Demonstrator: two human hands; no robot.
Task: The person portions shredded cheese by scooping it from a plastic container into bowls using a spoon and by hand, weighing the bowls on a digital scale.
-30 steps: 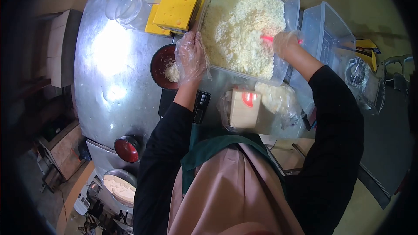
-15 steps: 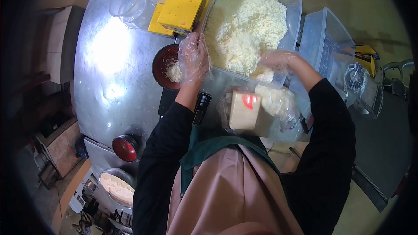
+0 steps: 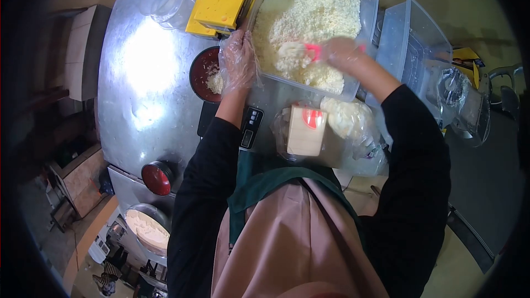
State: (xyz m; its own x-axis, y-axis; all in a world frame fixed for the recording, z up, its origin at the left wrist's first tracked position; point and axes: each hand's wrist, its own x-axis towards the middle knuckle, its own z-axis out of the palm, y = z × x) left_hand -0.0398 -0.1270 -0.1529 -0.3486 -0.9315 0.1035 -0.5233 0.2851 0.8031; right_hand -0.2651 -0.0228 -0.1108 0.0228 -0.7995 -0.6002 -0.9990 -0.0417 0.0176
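A clear plastic tub point(image 3: 371, 8) holds a heap of white crumbly shreds point(image 3: 314, 8). My right hand point(image 3: 343, 54), gloved in clear plastic and blurred, is closed round a pink scoop point(image 3: 313, 52) that carries shreds over the heap. At the tub's left wall, my left hand point(image 3: 238, 59), also gloved, has its fingers wrapped on the edge. Just left of it, a dark red bowl point(image 3: 200, 80) with some shreds stands at a black scale point(image 3: 252, 127). Below the tub lie a wrapped pale block point(image 3: 306, 131) and a plastic bag of white stuff point(image 3: 350, 121).
Yellow boxes point(image 3: 227, 0) and clear cups point(image 3: 165, 3) stand at the back left. An empty clear tub point(image 3: 408, 49) is on the right. A red bowl point(image 3: 157, 179) and a round pan of pale powder point(image 3: 148, 228) are at the lower left.
My right hand dipped toward the tub's near right corner, then rose leftward with shreds in the scoop. My left hand stays at the tub's left edge.
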